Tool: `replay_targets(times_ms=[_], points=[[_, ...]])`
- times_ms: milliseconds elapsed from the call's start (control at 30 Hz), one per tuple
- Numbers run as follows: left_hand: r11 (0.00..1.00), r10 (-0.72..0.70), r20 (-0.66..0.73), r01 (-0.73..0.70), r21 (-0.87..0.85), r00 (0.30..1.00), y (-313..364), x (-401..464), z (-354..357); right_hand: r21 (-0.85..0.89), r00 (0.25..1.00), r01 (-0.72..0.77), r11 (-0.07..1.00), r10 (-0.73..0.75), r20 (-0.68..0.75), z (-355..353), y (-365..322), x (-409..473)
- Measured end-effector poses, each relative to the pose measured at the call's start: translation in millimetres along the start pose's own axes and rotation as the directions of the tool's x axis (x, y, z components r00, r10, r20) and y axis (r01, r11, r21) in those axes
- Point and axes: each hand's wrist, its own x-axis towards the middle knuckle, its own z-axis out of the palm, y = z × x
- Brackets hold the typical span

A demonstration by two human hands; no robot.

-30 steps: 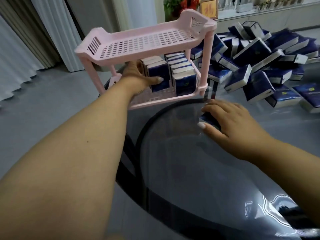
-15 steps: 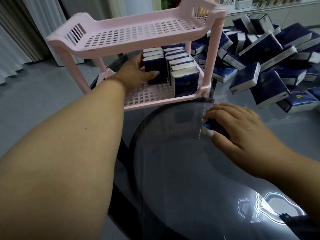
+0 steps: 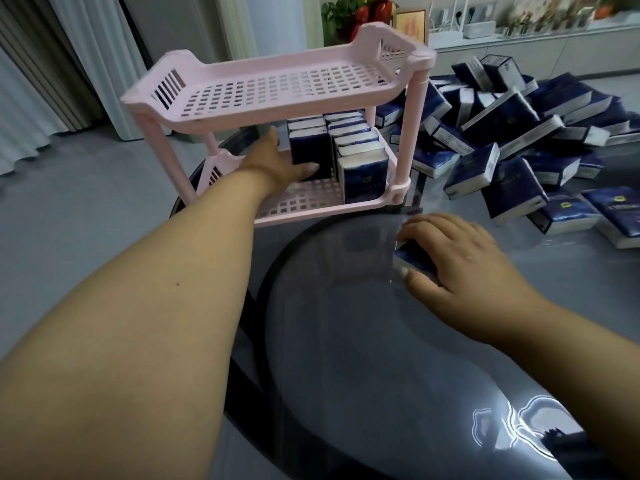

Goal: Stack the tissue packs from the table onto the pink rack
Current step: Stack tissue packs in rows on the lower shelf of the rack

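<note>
Reaching into the pink rack's [image 3: 277,95] lower shelf, the left hand [image 3: 273,164] grips an upright tissue pack [image 3: 310,150] beside two rows of standing packs. Nearer, to the right, the right hand [image 3: 457,251] clasps one pack [image 3: 412,259] on the glass table [image 3: 346,341]. Loose packs [image 3: 519,140], too jumbled to count, pile far right.

Pale pleated curtains [image 3: 31,109] at left, potted plant with red flowers [image 3: 356,15], framed picture [image 3: 411,25], long white counter [image 3: 554,46] behind
</note>
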Motion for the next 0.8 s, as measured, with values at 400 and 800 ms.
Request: replay_targets(times_ms=[400,800], points=[[0.942,-0.107,-0.299,0.001,-0.335,0.948,71,-158,48,0.347,0.948,-0.154,0.925,0.237,-0.211,-13,0,-11],[0.532,-0.130,0.145,0.192,-0.825,0.981,93,-211,91,0.283,0.735,-0.472,0.835,0.549,-0.396,-28,27,-13]])
